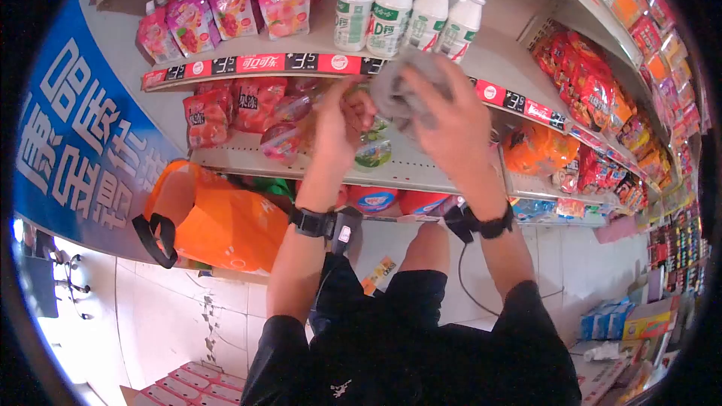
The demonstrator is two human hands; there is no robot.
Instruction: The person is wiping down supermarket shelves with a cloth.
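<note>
My right hand [456, 116] grips a crumpled grey cloth [410, 89], slightly blurred, in front of the upper shelf's price strip [263, 64]. Beside it, my left hand [342, 122] is raised with its fingers curled in; whatever they hold, if anything, is hidden. Behind the hands, on the shelf below the strip, are clear-lidded jelly cups [281, 141] and a green one [374, 152]. White milk-drink bottles [391, 15] with green labels stand just above the cloth.
Spouted pouches [283, 0] stand upper left, with red jelly bags [207, 119] below. An orange bag [218, 214] with a black handle hangs out at the left. Red snack packs [583, 79] fill the right shelf. Boxes [192, 385] sit on the floor.
</note>
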